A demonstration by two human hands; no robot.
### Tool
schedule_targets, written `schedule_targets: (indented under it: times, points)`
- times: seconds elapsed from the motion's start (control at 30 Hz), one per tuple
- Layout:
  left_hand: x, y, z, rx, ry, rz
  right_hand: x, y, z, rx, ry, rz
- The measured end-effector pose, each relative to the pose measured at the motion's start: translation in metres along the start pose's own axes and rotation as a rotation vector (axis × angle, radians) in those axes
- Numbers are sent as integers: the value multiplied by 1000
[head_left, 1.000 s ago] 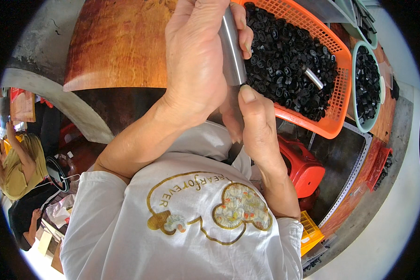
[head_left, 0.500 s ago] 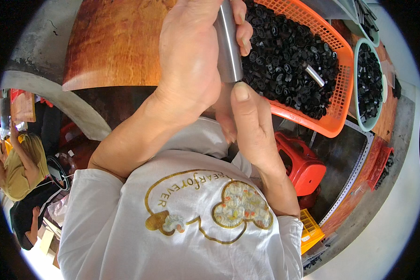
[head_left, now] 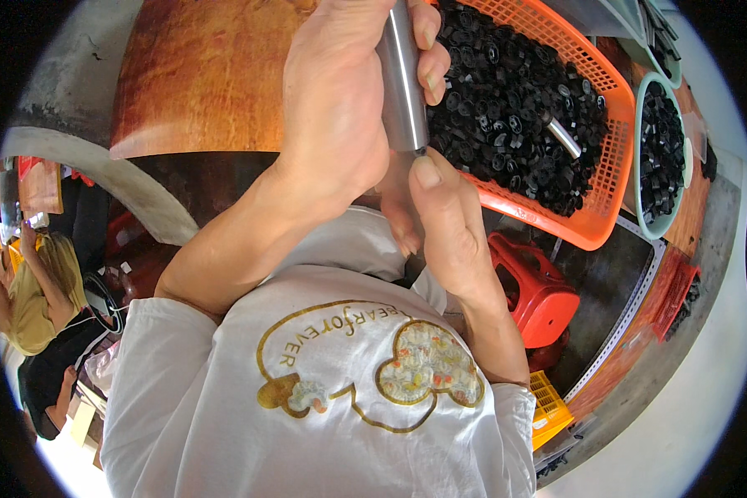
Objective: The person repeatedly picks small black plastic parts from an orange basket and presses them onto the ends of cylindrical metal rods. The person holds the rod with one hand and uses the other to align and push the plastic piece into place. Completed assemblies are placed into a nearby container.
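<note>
A brown wooden table [head_left: 199, 83]; next, the left hand [head_left: 338, 100], fingers wrapped around a shiny metal tube [head_left: 403, 91]; the right hand [head_left: 454, 220], thumb at the tube's lower end, its grip impossible to tell; then an orange basket [head_left: 588, 236] holding many small black parts [head_left: 506, 108]

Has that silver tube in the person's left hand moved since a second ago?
Yes, slightly: judged against the orange basket, the silver tube in the left hand has shifted left, away from it.
</note>
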State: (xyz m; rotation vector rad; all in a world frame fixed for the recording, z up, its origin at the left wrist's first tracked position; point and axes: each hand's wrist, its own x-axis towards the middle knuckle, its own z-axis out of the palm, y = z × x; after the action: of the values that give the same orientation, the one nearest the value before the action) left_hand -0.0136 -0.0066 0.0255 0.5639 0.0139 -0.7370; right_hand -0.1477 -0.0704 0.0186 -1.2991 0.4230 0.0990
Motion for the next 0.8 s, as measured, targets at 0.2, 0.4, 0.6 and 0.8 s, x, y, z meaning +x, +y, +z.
schedule_targets:
  times: [0.2,0.4,0.6,0.8]
  points:
    - [-1,1,2,64,36,9,0,-1,1,-48,0,-23]
    - [1,2,-5,75,-33,6,-2,-1,2,16,-35,30]
    - [2,-2,-12,-170,-131,-79,-2,-4,-4,79,-111,68]
    - [0,-1,-10,59,-33,103,0,2,12,-268,109,-103]
